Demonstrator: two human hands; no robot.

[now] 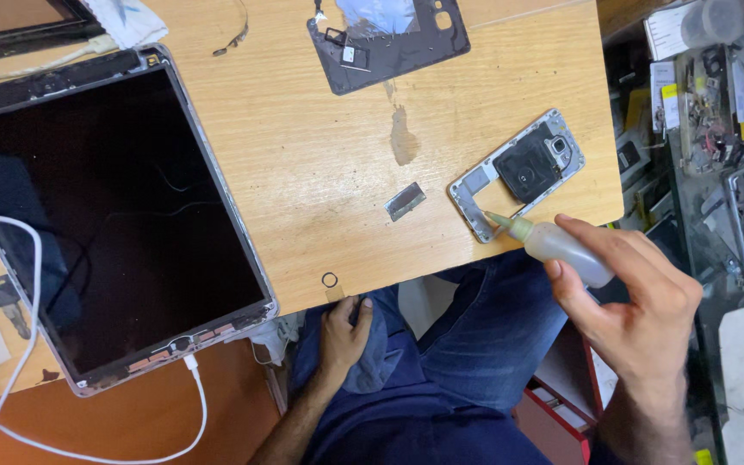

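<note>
- My right hand (639,319) is wrapped around a small squeeze bottle (561,247), fingers closed on its pale body, with the yellowish nozzle pointing left and slightly up.
- The nozzle tip rests at the lower corner of a silver phone frame (518,172), which lies tilted near the right edge of the wooden table (320,155).
- My left hand (344,331) sits below the table edge on my thigh, fingers curled over a grey cloth (376,357); how firmly it grips, I cannot tell.
- A small metal strip (406,201) lies just left of the frame, apart from it.
- A dark back cover (389,43) sits at the far edge.
- A large tablet (105,215) with a dark screen fills the left side, a white cable (191,405) plugged into its lower edge.
</note>
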